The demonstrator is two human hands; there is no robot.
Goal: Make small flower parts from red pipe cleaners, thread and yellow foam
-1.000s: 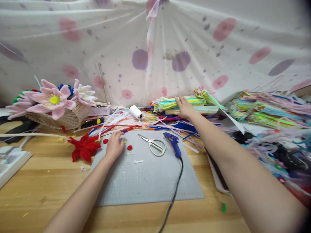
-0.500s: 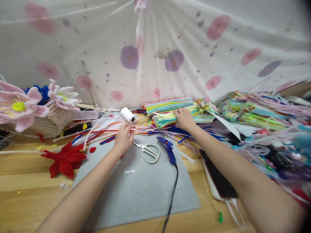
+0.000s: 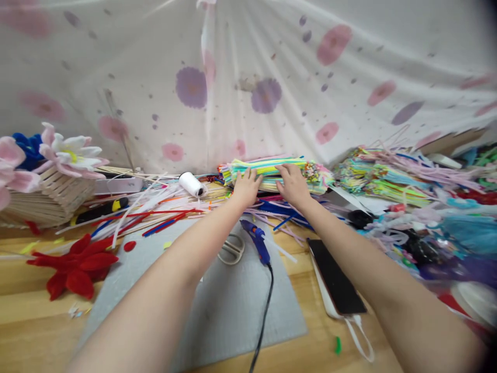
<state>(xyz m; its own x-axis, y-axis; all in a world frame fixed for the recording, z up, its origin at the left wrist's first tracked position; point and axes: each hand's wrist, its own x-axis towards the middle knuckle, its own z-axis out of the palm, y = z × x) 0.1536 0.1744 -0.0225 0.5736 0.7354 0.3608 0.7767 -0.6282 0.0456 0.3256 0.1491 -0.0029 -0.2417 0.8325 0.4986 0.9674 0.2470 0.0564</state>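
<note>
At the back centre lies a stack of colourful pipe cleaners (image 3: 272, 181) in yellow, green and pink. My left hand (image 3: 247, 187) rests on the left part of its front, fingers apart. To the right, my right hand (image 3: 292, 185) touches the same stack with its fingers spread. A blue glue gun (image 3: 259, 242) lies below both hands on the grey cutting mat (image 3: 240, 316). Scissors with pale handles (image 3: 232, 249) are partly covered by my left forearm. A white thread spool (image 3: 191, 184) sits left of my left hand.
A red fuzzy flower (image 3: 79, 264) lies at the left, near a wooden-stick basket (image 3: 58, 194) of flowers. On the right are a black phone (image 3: 337, 277) with a white cable and heaps of pipe cleaners (image 3: 399, 181). A floral sheet (image 3: 233, 124) hangs behind.
My left hand has moved right and away from beside the spool onto the pipe cleaner stack. My right hand has stayed at the stack, its fingers now more spread. The view has shifted slightly right.
</note>
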